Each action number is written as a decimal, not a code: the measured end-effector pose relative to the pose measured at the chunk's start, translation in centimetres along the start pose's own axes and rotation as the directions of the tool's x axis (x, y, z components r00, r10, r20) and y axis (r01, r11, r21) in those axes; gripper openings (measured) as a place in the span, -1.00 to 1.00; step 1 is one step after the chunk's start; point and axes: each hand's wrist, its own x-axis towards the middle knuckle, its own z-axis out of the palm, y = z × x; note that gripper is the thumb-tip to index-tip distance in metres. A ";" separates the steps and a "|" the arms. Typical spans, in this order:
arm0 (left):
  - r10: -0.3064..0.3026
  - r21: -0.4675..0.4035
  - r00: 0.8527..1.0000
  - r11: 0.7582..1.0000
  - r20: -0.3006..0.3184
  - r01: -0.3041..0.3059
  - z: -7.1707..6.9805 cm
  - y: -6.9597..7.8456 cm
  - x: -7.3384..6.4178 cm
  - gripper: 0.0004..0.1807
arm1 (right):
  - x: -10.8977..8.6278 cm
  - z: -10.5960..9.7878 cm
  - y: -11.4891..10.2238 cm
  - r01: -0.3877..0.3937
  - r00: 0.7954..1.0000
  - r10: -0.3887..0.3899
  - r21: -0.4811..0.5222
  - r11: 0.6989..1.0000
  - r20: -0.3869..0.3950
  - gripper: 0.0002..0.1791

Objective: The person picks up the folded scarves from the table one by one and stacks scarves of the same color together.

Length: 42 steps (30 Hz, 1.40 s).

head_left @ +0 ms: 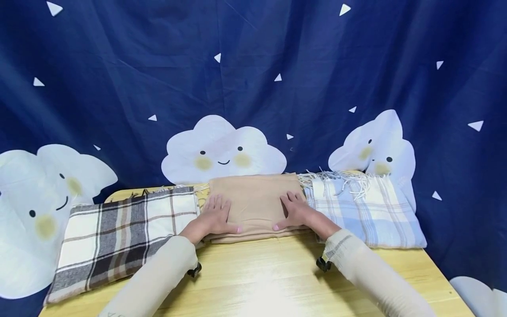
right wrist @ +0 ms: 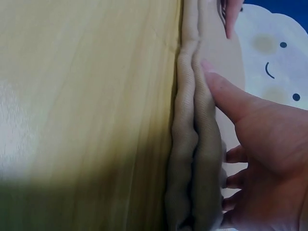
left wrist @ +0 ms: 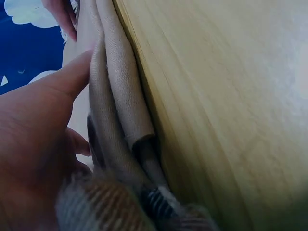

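Observation:
A folded tan scarf (head_left: 255, 198) lies in the middle of the table, its layered front folds (right wrist: 207, 125) facing me. On its left side rests my left hand (head_left: 215, 215), fingers extended away from me and thumb pointing inward along the front. My right hand (head_left: 295, 211) lies over the right side in much the same way, its thumb (right wrist: 224, 89) on top near the front fold. In the left wrist view, the left thumb (left wrist: 77, 74) touches the upper layer by its edge. Neither hand curls round the cloth.
To the left lies a folded brown, white and black plaid scarf (head_left: 126, 233), reaching up to the tan one. A fringed light-blue and white plaid scarf (head_left: 368, 215) adjoins on the right. The wooden table (head_left: 257, 277) ends before a dark blue curtain (head_left: 253, 88) with cloud prints.

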 end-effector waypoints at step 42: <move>0.034 -0.071 0.999 0.997 -0.029 -0.036 -4.8 -0.1 -5.3 0.03 | 0.4 -3.7 0.0 -0.074 0.997 0.075 0.146 0.986 -0.007 -0.04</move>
